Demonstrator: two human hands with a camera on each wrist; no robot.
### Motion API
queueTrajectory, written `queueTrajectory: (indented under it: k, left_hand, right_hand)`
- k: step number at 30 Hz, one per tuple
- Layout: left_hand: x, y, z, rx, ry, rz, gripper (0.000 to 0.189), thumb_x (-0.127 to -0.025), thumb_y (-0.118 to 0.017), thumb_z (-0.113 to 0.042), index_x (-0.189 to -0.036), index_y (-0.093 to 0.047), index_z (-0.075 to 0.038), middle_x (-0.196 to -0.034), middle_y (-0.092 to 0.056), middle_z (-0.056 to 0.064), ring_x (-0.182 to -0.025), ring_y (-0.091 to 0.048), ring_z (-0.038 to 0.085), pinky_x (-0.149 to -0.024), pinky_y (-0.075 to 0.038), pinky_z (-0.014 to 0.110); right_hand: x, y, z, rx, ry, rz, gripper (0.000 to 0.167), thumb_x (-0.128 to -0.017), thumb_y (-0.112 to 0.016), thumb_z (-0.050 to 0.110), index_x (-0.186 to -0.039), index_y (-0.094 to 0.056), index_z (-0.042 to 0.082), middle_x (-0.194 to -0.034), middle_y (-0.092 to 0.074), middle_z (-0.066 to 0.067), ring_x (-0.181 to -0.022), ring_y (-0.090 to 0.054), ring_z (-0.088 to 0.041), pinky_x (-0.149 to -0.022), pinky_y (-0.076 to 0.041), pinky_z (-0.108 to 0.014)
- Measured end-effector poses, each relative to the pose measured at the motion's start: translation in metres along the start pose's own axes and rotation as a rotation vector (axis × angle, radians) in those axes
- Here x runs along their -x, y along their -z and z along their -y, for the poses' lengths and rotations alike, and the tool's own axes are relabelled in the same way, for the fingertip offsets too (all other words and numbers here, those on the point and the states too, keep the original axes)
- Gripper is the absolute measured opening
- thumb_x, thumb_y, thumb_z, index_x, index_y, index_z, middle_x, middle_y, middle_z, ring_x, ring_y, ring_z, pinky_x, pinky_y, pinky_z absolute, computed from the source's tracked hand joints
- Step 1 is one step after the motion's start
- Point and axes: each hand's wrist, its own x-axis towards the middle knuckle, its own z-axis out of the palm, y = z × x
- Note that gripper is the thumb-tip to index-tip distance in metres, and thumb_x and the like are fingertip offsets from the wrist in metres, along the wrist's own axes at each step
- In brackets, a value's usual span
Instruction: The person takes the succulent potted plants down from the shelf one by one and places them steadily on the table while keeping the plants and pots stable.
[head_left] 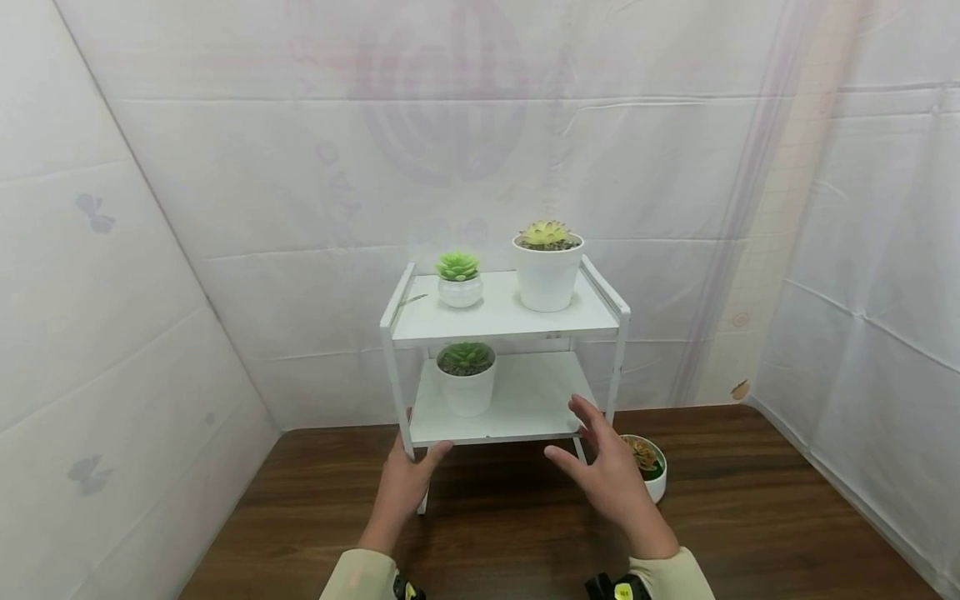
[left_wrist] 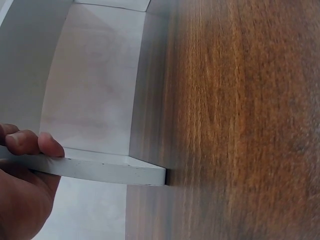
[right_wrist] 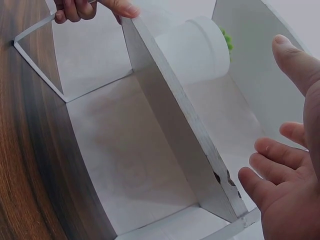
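Note:
A white two-tier shelf rack [head_left: 536, 396] stands on the wooden table. My left hand [head_left: 405, 479] grips its front left leg [left_wrist: 110, 171] just under the lower board, fingers and thumb on either side of it. Beside the front right leg, my right hand [head_left: 611, 471] is held with fingers spread and nothing in it; the right wrist view shows it apart from the lower board [right_wrist: 175, 95]. On the lower board sits a potted green succulent [head_left: 467, 383]. The top board bears a small potted bright-green succulent [head_left: 460, 282] and a larger pot with a yellow-green succulent [head_left: 546, 271].
A low white pot with an orange and green succulent [head_left: 651, 471] stands on the table [head_left: 720, 517], right of the rack and partly behind my right hand. White sheeting [head_left: 300, 183] hangs behind the table and along both sides.

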Motion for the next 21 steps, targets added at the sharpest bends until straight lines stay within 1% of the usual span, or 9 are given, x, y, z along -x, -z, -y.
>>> queueTrajectory:
  k: [4,12,21]
  left_hand:
    - [0.000,0.000,0.000,0.001,0.005,-0.007,0.105,-0.079,-0.063,-0.067,-0.156,-0.015,-0.014,-0.159,-0.026,0.012,-0.145,-0.027,0.035,-0.113,-0.027,0.058]
    - [0.001,-0.002,0.000,0.003,-0.025,-0.030,0.100,-0.082,-0.065,-0.061,-0.155,-0.018,-0.011,-0.157,-0.031,0.016,-0.143,-0.030,0.039,-0.111,-0.029,0.061]
    - [0.000,-0.003,0.001,0.014,-0.020,-0.026,0.099,-0.082,-0.065,-0.060,-0.155,-0.018,-0.013,-0.158,-0.030,0.014,-0.144,-0.029,0.036,-0.113,-0.028,0.058]
  right_hand:
    - [-0.002,-0.002,0.002,-0.006,-0.005,0.004,0.085,-0.083,-0.074,0.045,-0.151,-0.030,0.020,-0.152,-0.041,-0.007,-0.135,-0.045,-0.034,-0.106,-0.042,-0.047]
    - [-0.007,-0.008,0.004,0.006,0.011,0.013,0.084,-0.085,-0.073,0.043,-0.152,-0.029,0.015,-0.152,-0.041,-0.011,-0.137,-0.044,-0.034,-0.109,-0.040,-0.044]
    - [-0.012,-0.010,0.007,0.002,0.016,0.016,0.085,-0.085,-0.073,0.042,-0.153,-0.027,0.016,-0.153,-0.040,-0.011,-0.137,-0.043,-0.033,-0.109,-0.039,-0.045]
